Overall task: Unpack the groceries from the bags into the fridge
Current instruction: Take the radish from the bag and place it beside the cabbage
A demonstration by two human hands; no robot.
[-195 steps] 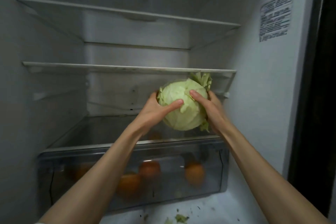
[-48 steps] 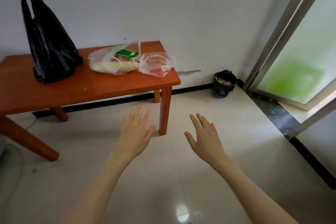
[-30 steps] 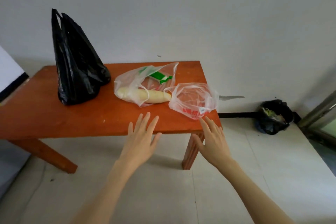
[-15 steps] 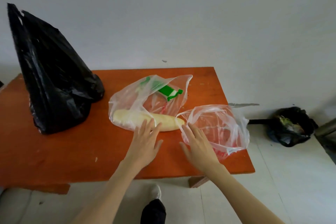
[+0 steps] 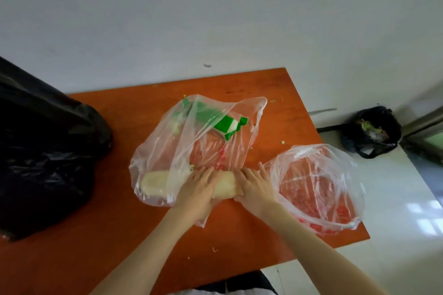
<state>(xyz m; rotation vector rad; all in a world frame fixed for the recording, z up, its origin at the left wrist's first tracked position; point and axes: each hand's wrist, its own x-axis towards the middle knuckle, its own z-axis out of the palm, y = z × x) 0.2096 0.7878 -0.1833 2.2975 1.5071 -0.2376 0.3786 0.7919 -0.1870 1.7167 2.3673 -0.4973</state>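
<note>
While over clear bag (image 5: 191,141), left hand (image 5: 196,189), right hand (image 5: 254,187) curl round white radish (image 5: 225,187).

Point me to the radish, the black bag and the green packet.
radish (image 5: 153,181), head view, pale left end inside clear bag
black bag (image 5: 45,151), head view, crumpled middle
green packet (image 5: 225,124), head view, its white-patched corner

Black bag (image 5: 45,151) cut off at left edge, contents hidden; radish (image 5: 155,183) partly under hands (image 5: 199,189)
</note>
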